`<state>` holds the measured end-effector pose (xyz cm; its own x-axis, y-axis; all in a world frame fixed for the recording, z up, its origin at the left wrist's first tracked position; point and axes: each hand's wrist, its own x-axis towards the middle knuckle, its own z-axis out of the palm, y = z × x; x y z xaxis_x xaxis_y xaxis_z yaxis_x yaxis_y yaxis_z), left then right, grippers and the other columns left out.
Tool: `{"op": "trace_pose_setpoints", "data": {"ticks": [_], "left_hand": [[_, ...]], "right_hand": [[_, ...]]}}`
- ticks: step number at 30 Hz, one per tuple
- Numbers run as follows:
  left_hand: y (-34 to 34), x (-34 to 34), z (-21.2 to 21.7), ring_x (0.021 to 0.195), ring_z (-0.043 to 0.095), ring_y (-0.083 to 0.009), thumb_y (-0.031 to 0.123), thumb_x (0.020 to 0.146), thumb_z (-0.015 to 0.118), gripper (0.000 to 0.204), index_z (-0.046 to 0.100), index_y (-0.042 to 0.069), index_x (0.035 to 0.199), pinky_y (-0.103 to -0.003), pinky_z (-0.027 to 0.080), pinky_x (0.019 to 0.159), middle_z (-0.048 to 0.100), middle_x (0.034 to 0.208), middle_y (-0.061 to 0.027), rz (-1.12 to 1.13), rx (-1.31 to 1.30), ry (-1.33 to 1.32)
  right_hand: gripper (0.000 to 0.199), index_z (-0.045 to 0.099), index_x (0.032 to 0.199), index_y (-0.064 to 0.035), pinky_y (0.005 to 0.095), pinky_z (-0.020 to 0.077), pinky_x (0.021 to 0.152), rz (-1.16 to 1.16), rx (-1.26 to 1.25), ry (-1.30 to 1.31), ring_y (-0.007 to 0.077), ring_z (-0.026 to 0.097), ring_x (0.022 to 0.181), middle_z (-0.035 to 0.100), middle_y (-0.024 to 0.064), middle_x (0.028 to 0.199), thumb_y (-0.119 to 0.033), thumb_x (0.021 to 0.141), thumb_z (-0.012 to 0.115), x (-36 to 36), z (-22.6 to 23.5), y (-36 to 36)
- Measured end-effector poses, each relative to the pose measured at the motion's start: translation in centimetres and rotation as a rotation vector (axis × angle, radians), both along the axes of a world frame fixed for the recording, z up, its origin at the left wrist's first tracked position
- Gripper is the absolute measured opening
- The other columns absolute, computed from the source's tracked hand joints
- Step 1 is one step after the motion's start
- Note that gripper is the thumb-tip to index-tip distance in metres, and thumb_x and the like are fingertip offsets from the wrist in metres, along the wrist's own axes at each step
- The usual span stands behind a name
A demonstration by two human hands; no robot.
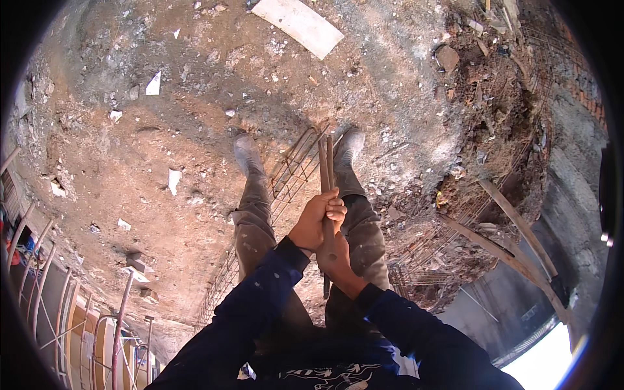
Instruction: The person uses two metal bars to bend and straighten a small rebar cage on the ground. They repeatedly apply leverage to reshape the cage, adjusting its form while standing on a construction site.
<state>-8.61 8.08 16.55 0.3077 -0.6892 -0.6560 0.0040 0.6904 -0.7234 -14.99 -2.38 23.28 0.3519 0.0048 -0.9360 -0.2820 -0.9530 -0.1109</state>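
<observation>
**Two hands on two rusty rods**

Head camera, looking straight down: you are standing on dusty, stony ground (162, 156). Your two boots are apart, the left boot (247, 153) on one side and the right boot (350, 146) on the other. A rusty steel cage (292, 170) made of long bars and small square loops lies on the ground between your feet and runs back under your legs. Standing over it like this likely keeps it from sliding.

Your left hand (315, 221) is closed tight around two thin rusty rods (326, 162). Your fingers wrap all the way around them. Your right hand (335, 257) is just below it, and it looks closed on the same rods too, though the left hand hides part of it. The rods stick up from your hands toward the cage, between your boots. Their far tips sit right by the cage bars. Two hands stacked close together probably give you a strong, steady hold.

Around you there is a pale flat board (299, 25), bits of white scrap, a pile of dirt and rubble (494, 110), and some long wooden planks (513, 240). Metal pipes (120, 318) show at the lower left.
</observation>
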Motion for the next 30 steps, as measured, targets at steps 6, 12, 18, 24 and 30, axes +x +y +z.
{"op": "trace_pose_setpoints", "data": {"ticks": [6, 12, 18, 24, 30], "left_hand": [[2.5, -3.4, 1.5, 0.050, 0.038, -0.0016, 0.020, 0.107, 0.054, 0.027, 0.042, 0.008, 0.087, -0.015, 0.038, 0.038, 0.040, 0.069, 0.0032, -0.048, -0.018, -0.076], [2.6, -3.6, 1.4, 0.052, 0.040, -0.0021, 0.022, 0.107, 0.055, 0.029, 0.041, 0.010, 0.085, -0.016, 0.039, 0.040, 0.041, 0.071, 0.0027, -0.152, 0.040, -0.046], [2.1, -7.3, 0.5, 0.054, 0.041, -0.0016, 0.023, 0.106, 0.057, 0.024, 0.041, 0.012, 0.092, -0.015, 0.038, 0.040, 0.043, 0.072, 0.0028, -0.187, 0.041, 0.030], [1.0, -8.8, 1.5, 0.053, 0.039, -0.0028, 0.025, 0.104, 0.061, 0.025, 0.041, 0.017, 0.092, -0.019, 0.035, 0.041, 0.041, 0.067, 0.0049, -0.219, 0.070, -0.017], [1.5, -8.3, 6.1, 0.052, 0.037, -0.0032, 0.029, 0.104, 0.062, 0.028, 0.041, 0.017, 0.090, -0.020, 0.034, 0.043, 0.039, 0.067, 0.0065, -0.343, 0.184, -0.103]], "right_hand": [[0.039, 0.055, 0.105, 0.0129, 0.0516, 0.0547, 0.082, -0.322, -0.173, 0.124, 0.0479, 0.068, 0.093, 0.066, 0.0329, 0.102, -0.023, 0.094, 0.063, 3.6, 2.6, 1.9], [0.043, 0.060, 0.092, 0.0131, 0.0522, 0.0550, 0.078, -0.454, -0.148, 0.142, 0.0467, 0.069, 0.088, 0.067, 0.0310, 0.087, -0.029, 0.092, 0.067, 9.1, 3.0, -0.2], [0.028, 0.047, 0.083, -0.0073, 0.0322, 0.0351, 0.035, -1.241, 0.035, 0.453, 0.0141, 0.040, 0.036, 0.043, 0.0018, 0.056, -0.025, 0.103, 0.055, 17.1, 12.4, -4.7], [0.028, 0.048, 0.087, -0.0058, 0.0300, 0.0373, 0.034, -1.009, -0.011, 0.160, 0.0123, 0.042, 0.037, 0.045, 0.0020, 0.056, -0.027, 0.104, 0.055, 15.1, 18.3, -7.6], [0.029, 0.050, 0.088, -0.0072, 0.0278, 0.0367, 0.034, -0.748, -0.140, 0.040, 0.0099, 0.044, 0.039, 0.047, 0.0003, 0.058, -0.030, 0.104, 0.057, 11.8, 14.5, -10.8]]}}
